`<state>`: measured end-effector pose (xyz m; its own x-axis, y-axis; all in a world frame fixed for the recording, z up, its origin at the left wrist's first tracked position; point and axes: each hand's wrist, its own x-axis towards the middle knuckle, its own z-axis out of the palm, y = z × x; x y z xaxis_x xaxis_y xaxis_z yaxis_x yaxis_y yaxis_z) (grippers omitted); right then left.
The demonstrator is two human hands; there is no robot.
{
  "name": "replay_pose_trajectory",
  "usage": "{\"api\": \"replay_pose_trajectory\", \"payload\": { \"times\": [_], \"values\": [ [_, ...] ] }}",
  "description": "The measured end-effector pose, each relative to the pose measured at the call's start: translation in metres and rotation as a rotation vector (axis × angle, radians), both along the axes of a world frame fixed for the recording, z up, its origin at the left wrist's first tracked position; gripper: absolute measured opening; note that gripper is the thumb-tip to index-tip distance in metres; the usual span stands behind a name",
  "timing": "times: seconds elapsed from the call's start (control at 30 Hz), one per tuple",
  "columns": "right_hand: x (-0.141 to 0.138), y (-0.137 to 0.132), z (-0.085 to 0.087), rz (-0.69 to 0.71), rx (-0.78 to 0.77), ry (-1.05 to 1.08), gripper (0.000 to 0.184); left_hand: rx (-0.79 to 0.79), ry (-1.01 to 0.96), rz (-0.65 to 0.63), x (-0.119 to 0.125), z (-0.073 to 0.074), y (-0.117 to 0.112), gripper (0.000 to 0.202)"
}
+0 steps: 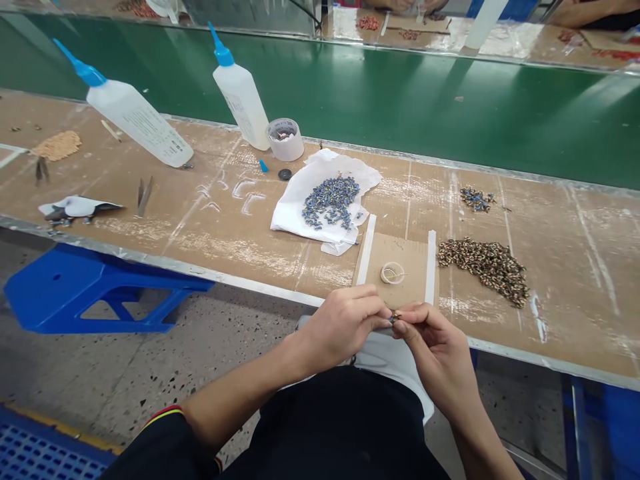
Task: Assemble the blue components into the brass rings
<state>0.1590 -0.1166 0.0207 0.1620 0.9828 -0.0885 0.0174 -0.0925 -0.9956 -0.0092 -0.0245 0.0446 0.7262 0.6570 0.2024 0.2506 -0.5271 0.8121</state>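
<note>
At the table's front edge, my left hand (347, 321) and my right hand (440, 343) meet with fingertips pinched. Between them is a tiny part (393, 318), bluish on the left and dark gold on the right; whether it is one piece or two I cannot tell. Just beyond my fingers, a small clear round cup (392, 273) with a thin stick across it sits on a cardboard pad (415, 257) edged by white strips. A pile of small blue parts (330, 200) lies on white paper (293, 212) to the left. Many small black-and-gold parts (485, 267) are heaped to the right.
Two white bottles (143, 123) (243, 100) with blue nozzles stand at the back left, beside a tape roll (285, 140). Tweezers (145, 196) lie further left. A smaller part pile (477, 199) is at the right. Behind runs a green belt (400, 113); other people's hands are beyond it.
</note>
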Motion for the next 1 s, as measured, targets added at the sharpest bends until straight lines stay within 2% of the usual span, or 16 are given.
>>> {"api": "replay_pose_trajectory", "payload": {
  "times": [0.13,0.37,0.5,0.73,0.87,1.0],
  "values": [
    [0.007,-0.001,0.002,-0.048,-0.015,-0.021,0.004,-0.043,0.032,-0.016,0.0,0.004,0.004,0.011],
    [0.009,-0.003,0.002,-0.085,0.028,-0.046,0.006,-0.075,0.145,-0.143,0.001,0.009,0.008,0.02],
    [0.008,-0.002,0.003,-0.087,0.044,-0.053,0.006,-0.037,0.15,-0.17,0.005,0.004,0.006,0.024],
    [0.015,0.001,0.005,-0.026,-0.071,-0.019,0.015,0.094,0.148,-0.142,0.005,-0.005,0.003,0.027],
    [0.017,0.003,0.005,-0.01,-0.021,-0.082,0.012,0.171,0.138,-0.14,0.006,-0.006,0.002,0.026],
    [0.017,0.005,0.005,0.065,0.048,-0.142,0.01,0.227,0.135,-0.134,0.005,-0.008,0.0,0.025]
  ]
}}
